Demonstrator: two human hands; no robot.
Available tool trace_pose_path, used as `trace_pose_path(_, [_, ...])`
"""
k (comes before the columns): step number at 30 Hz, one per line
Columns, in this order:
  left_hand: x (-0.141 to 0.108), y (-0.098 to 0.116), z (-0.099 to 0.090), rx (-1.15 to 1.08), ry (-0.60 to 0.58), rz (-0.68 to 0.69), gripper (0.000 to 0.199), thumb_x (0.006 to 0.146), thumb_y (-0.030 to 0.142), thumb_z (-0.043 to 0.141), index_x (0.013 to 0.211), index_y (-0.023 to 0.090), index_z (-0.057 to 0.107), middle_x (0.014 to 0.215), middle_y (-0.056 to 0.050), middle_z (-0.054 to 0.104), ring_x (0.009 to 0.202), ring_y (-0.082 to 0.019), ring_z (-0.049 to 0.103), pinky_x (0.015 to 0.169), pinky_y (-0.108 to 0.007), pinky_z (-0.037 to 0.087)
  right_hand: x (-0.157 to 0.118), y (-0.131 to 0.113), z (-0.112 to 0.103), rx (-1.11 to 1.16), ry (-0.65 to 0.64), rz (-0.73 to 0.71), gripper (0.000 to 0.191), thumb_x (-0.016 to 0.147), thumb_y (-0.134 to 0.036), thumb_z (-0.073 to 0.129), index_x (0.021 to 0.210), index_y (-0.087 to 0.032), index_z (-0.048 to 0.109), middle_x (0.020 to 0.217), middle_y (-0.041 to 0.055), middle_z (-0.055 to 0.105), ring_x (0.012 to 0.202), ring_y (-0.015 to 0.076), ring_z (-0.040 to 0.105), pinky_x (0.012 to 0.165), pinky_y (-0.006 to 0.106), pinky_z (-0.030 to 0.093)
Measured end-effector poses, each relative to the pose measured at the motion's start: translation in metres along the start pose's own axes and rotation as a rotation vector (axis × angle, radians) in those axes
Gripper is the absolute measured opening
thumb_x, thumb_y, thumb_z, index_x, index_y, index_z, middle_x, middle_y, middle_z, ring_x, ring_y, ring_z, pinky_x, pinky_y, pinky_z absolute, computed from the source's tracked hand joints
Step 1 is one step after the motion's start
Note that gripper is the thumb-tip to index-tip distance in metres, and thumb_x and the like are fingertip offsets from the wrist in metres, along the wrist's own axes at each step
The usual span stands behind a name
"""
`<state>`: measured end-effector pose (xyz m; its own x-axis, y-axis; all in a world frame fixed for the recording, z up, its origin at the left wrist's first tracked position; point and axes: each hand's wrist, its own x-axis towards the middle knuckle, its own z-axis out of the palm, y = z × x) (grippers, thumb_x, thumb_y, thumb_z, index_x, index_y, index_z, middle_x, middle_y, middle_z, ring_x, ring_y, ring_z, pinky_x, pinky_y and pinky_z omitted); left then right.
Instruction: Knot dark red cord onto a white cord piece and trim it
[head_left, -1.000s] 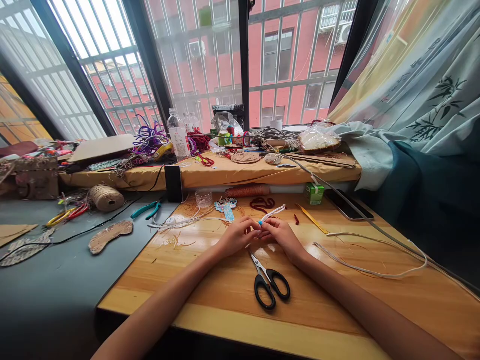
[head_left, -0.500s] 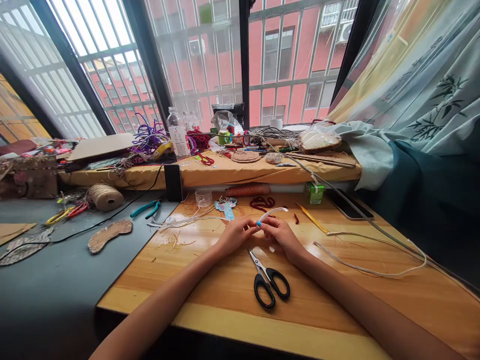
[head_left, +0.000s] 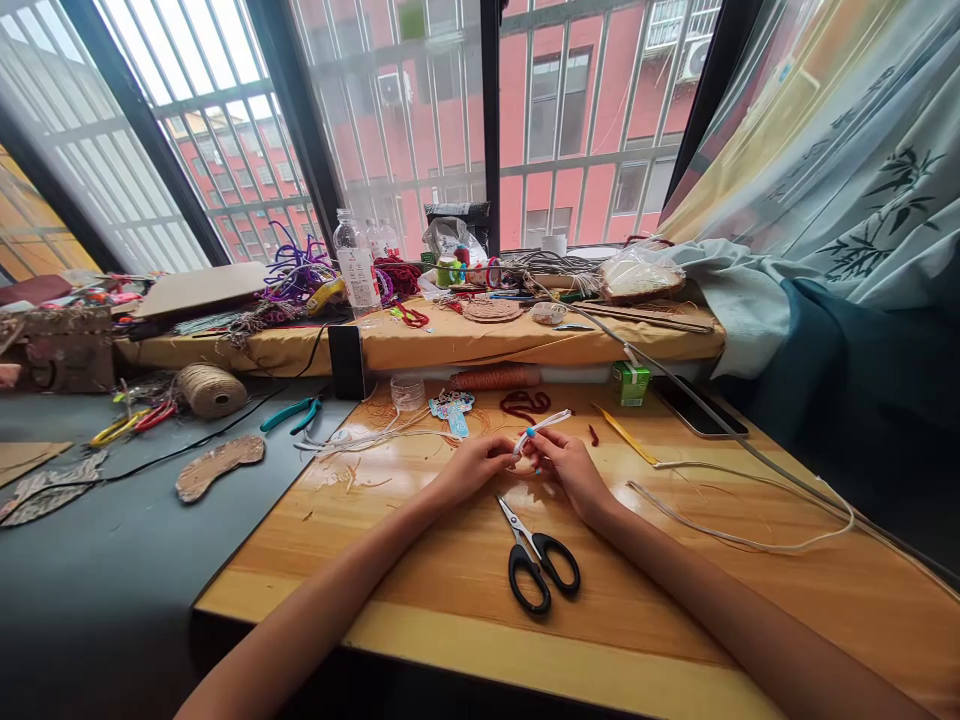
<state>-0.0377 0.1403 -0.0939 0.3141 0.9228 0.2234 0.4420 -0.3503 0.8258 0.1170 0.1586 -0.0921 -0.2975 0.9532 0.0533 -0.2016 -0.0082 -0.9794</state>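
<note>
Fingertips of the left hand [head_left: 476,468] are drawn together on the lower end of a white cord [head_left: 553,421]; those of the right hand [head_left: 574,470] are closed in on it just beside, their exact grip partly hidden. Two blue spots show at the right fingers; whether nails or beads cannot be told. The cord is held above the wooden table [head_left: 420,590], its free end pointing up and away. Judged stage: close fingertip handling of the cord; the next move would call for a steady left pinch and fine right-hand control.

Count, moving outward: one pair of black-handled scissors [head_left: 562,568], nearest the hands and untouched; one printed blue card [head_left: 454,412]; one clear round container [head_left: 407,394]; one orange-brown spool [head_left: 495,377]; one yellow tool [head_left: 626,437]; one green box [head_left: 630,384]; one phone [head_left: 697,410]. On the grey table [head_left: 112,600]: one pair of teal pliers [head_left: 289,414], one twine spool [head_left: 206,390], one curved brown piece [head_left: 221,467]. Loose strands are too tangled to count.
</note>
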Motion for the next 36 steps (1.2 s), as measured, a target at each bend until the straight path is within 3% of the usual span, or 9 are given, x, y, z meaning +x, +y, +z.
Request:
trace_pose_path(13, [0.002, -0.006, 0.000, -0.061, -0.047, 0.014, 0.022, 0.070, 0.029, 0.054, 0.082, 0.012, 0.061, 0.070, 0.000, 0.059, 0.064, -0.010, 0.048, 0.061, -0.019, 0.036, 0.000, -0.001, 0.000, 0.025, 0.031, 0.051, 0.030, 0.059, -0.043, 0.063, 0.066, -0.014, 0.056, 0.056, -0.0026, 0.052, 0.043, 0.0045, 0.041, 0.038, 0.017, 0.027])
trace_pose_path(25, [0.001, 0.001, -0.001, -0.011, -0.080, 0.029, 0.024, 0.071, 0.028, 0.053, 0.088, 0.011, 0.061, 0.075, -0.001, 0.061, 0.065, -0.010, 0.048, 0.060, -0.019, 0.035, -0.003, -0.006, 0.001, 0.050, 0.022, 0.045, 0.028, 0.058, -0.040, 0.063, 0.065, -0.014, 0.055, 0.058, -0.0009, 0.056, 0.043, 0.0049, 0.043, 0.041, 0.018, 0.032])
trace_pose_path(31, [-0.003, 0.009, 0.003, 0.025, -0.034, 0.008, 0.024, 0.072, 0.029, 0.052, 0.087, 0.011, 0.061, 0.076, -0.003, 0.063, 0.065, -0.011, 0.051, 0.059, -0.019, 0.038, -0.004, -0.003, 0.001, -0.029, 0.013, -0.005, 0.028, 0.059, -0.042, 0.062, 0.062, -0.015, 0.054, 0.056, 0.0002, 0.057, 0.045, 0.0077, 0.048, 0.044, 0.020, 0.037])
trace_pose_path(36, [-0.003, 0.011, 0.004, 0.216, 0.093, 0.087, 0.022, 0.075, 0.032, 0.050, 0.080, 0.013, 0.060, 0.072, -0.003, 0.060, 0.061, -0.010, 0.048, 0.057, -0.020, 0.037, -0.001, 0.001, -0.001, -0.109, 0.060, -0.028, 0.029, 0.060, -0.044, 0.060, 0.062, -0.016, 0.054, 0.054, -0.0001, 0.056, 0.045, 0.0092, 0.048, 0.043, 0.022, 0.039])
